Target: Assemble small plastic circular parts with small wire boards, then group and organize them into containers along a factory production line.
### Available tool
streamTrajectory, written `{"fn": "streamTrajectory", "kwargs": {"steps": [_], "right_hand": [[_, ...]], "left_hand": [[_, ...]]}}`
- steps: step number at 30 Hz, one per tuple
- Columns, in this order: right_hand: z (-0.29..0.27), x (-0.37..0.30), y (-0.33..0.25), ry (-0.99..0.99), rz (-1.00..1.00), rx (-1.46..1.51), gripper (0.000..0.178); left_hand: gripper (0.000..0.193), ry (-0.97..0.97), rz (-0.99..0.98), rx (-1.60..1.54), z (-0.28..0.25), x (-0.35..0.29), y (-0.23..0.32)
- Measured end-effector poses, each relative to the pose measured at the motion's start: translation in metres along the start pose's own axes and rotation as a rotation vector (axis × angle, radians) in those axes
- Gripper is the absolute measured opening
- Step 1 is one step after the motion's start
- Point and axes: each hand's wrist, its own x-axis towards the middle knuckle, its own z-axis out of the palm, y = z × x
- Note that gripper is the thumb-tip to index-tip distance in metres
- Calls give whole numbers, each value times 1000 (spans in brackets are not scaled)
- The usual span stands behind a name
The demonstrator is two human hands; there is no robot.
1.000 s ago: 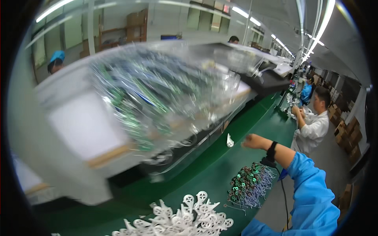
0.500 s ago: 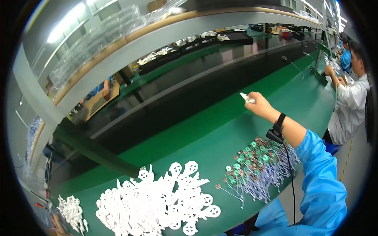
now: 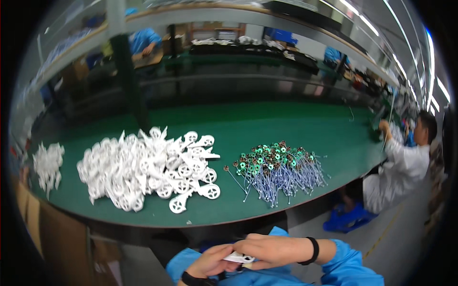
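A white plastic part (image 3: 237, 258) with a rounded end is held between my two hands, low in the picture near my lap. My left hand (image 3: 213, 260) is closed on it from the left, and my right hand (image 3: 273, 250) grips it from the right. Fingers partly hide the part. On the green table (image 3: 267, 128) in front of me lies a heap of white plastic parts (image 3: 143, 167) with spoked round ends. To its right is a pile of thin bluish wires with green and brown discs (image 3: 281, 174).
A smaller pile of white pieces (image 3: 48, 164) lies at the table's far left. A dark belt (image 3: 214, 90) runs beyond the table, with a green post (image 3: 132, 86) near it. At right sits a person in a white top (image 3: 400, 164). A blue stool (image 3: 350, 217) is there too.
My right hand, which was stretched out over the table with a white piece, has come back to my lap. My left hand is now in view. The view has turned and shifted.
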Motion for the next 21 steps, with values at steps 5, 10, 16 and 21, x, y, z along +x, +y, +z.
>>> {"fn": "streamTrajectory", "kwargs": {"steps": [5,10,16,21], "right_hand": [[-42,38,25,124,27,288,46],[-118,94,73,524,572,-244,19],[-123,122,129,326,778,-604,29],[-122,137,122,290,886,-656,27]], "left_hand": [[32,205,252,137,-3,-19,3],[36,356,476,343,14,-18,39],[41,402,450,339,22,23,98],[39,345,529,360,14,43,114]]}}
